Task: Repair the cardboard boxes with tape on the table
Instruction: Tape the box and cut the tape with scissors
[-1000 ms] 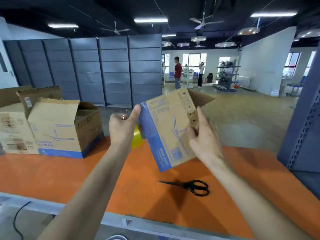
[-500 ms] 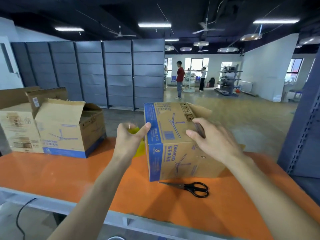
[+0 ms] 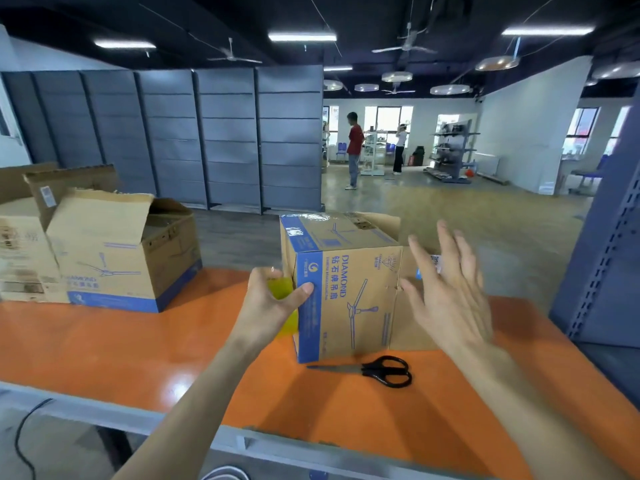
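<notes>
— Hands first: our left hand (image 3: 273, 306) curls round a yellow tape roll (image 3: 284, 289), thumb pressed on the blue corner of the box (image 3: 346, 292). Our right hand (image 3: 446, 292) is spread, fingers straight, holding nothing.

— What surrounds us?

— We have the orange table (image 3: 138, 348), the open boxes (image 3: 114, 258) at far left, then our box standing mid-table, and black scissors (image 3: 381, 370) just before it.

— Which hand is nearer?

— Left touches its left edge. Right hovers just beside the right face, where a flap juts out. We judge the tape must travel rightward from our left hand.

— Any print?

— We read "DIAMOND" running vertically, with Chinese characters alongside and a ceiling-fan drawing.
</notes>
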